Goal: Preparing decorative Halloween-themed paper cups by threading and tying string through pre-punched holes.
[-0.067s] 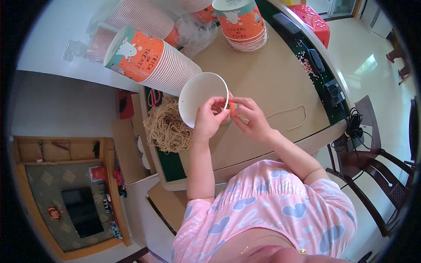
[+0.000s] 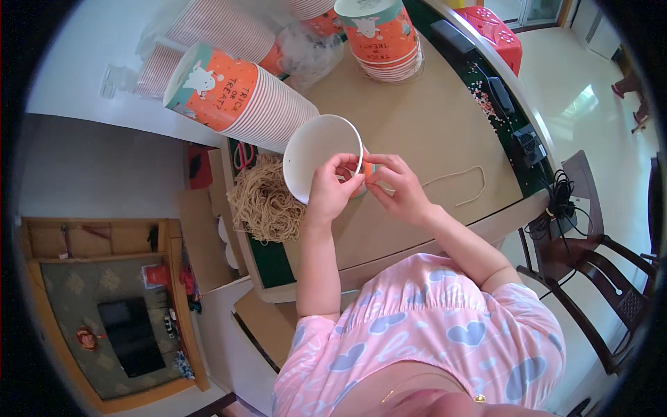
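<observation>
A white-lined paper bucket (image 2: 313,146) with an orange printed outside lies tipped on the table, its mouth toward me. My left hand (image 2: 332,189) is closed on the near right part of its rim, the fingers partly inside the mouth. Right beside it, my right hand (image 2: 401,191) pinches at the outer side of the same rim. A thin beige cord (image 2: 479,182) runs from the right hand's fingers and curls across the table. The fingers hide the spot where cord and bucket meet. Left of the bucket sits a heap of loose beige cords (image 2: 264,201).
A long stack of nested paper buckets (image 2: 267,104) lies behind the held one; another stack (image 2: 385,45) stands at the far side. Red-handled scissors (image 2: 243,154) lie near the cords. Black adapters (image 2: 529,144) and small beads (image 2: 484,101) line the right edge. A dark chair (image 2: 597,257) stands right.
</observation>
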A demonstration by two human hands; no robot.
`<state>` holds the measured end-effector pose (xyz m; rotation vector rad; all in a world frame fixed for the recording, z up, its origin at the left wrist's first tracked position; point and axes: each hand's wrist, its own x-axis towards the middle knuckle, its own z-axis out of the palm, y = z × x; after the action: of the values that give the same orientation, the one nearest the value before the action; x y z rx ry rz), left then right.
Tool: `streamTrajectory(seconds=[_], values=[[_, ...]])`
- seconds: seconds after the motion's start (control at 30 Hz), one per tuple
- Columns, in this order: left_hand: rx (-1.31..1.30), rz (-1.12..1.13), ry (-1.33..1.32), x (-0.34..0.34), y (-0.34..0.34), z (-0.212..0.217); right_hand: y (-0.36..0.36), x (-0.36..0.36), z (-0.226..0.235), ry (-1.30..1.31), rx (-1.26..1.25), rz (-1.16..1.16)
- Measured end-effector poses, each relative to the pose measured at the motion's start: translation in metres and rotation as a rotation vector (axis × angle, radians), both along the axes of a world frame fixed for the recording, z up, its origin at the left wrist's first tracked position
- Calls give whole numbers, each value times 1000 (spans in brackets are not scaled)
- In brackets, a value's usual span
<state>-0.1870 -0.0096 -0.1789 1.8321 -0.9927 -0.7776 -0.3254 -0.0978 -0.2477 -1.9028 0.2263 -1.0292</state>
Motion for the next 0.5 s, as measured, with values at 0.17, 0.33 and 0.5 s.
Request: streamTrajectory(seconds=[0.17, 0.33, 0.5], values=[[23, 16, 7, -2, -2, 2, -3, -2, -3, 3, 18, -15], [18, -9, -41, -1, 3, 0, -2, 1, 3, -59, 101, -18], [26, 13, -18, 2, 6, -2, 1, 4, -4, -38, -113, -64]])
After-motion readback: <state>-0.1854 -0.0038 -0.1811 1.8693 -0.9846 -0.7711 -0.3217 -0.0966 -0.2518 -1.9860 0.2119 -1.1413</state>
